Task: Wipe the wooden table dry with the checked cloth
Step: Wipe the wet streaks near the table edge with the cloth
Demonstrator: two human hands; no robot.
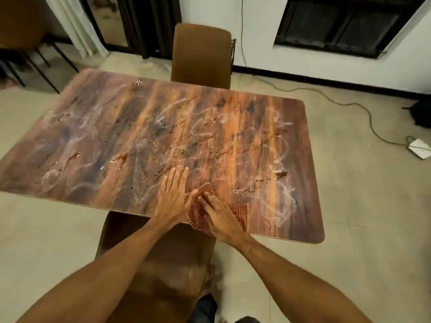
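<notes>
Looking down over pale floor tiles onto the wooden table (311,183), with a brown chair (201,52) tucked in at the far side and another chair (158,264) at the near side, below the arms. Seeing whitish swirls and streaks all across the top, from far left to near right, plus small dark puddles (282,174) and scattered drops. Judging the job as barely begun: finding no broad dry patch anywhere, only a slightly cleaner-looking strip just beyond the hands, and even that hard to call. Leaving nearly the whole surface to be wiped, the far half and both ends included.

Finding the checked cloth (240,212) at the near edge, right of centre, lying crumpled on the wood and seeming to hang a little past the rim. Pressing down on it with the right hand (221,220), fingers spread and fairly straight, lying flat on top rather than curling round the fabric. Resting the left hand (172,197) flat on bare wood just left of the cloth, fingers straight and pointing to the far side, thumb touching the cloth's left border. Gripping nothing with either hand. Noting a cable (349,104) on the floor to the right, well apart from the table.
</notes>
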